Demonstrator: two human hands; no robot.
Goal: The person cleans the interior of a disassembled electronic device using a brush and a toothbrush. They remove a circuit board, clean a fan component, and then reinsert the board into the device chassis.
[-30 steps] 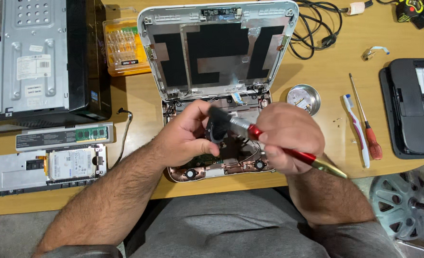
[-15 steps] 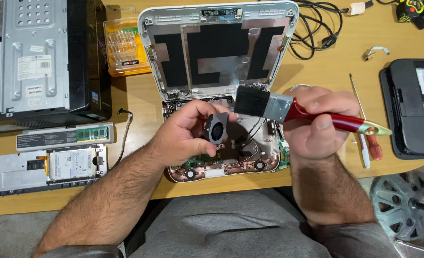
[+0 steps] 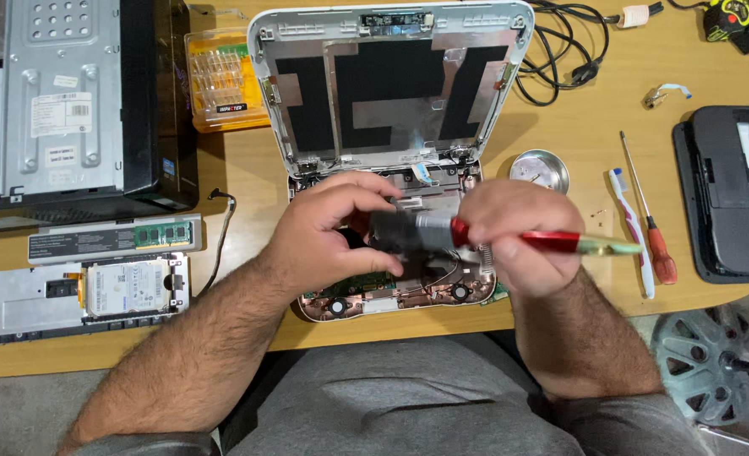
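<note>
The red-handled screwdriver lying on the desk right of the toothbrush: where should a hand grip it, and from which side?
Probably grip the red-handled screwdriver by its thick red handle, which lies at the near end; the thin shaft points away. Come from above or from the right, since the toothbrush lies close along its left.

Opened laptop [image 3: 391, 110] centre frame; computer case [image 3: 62, 101] upper left, hard drive [image 3: 129, 283] below it; screwdriver [image 3: 649, 215] right.

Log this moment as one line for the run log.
left hand: steadies small dark part over opened laptop base | right hand: holds red-handled brush, bristles at the part | lid open
</note>
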